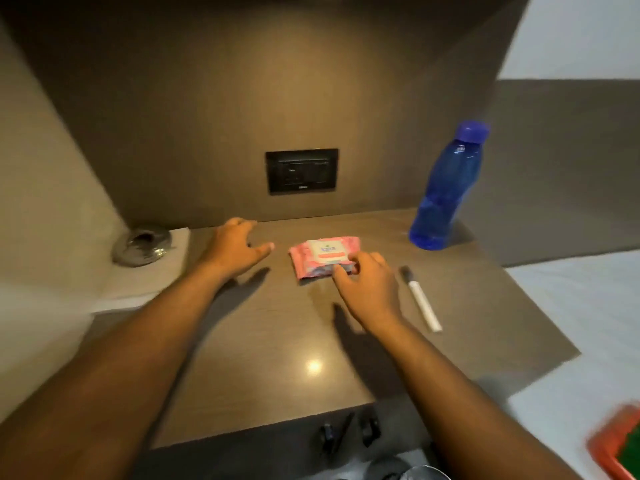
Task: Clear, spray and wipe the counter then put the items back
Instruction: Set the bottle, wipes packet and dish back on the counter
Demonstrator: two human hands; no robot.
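Note:
A pink pack of wet wipes [320, 252] lies flat in the middle of the brown counter [277, 341]. My right hand [367, 289] rests on the pack's near right corner, thumb and fingers touching it. My left hand [235, 245] hovers open just left of the pack, fingers spread, holding nothing. A blue water bottle [446, 188] stands at the back right of the counter. A white pen-like stick with a dark tip [420, 299] lies to the right of my right hand.
A round metal lid or dish [142, 245] sits on a white folded cloth [145, 282] at the left edge. A black wall socket [301, 171] is behind the counter. An orange tray [616, 445] shows at the lower right, on a white surface.

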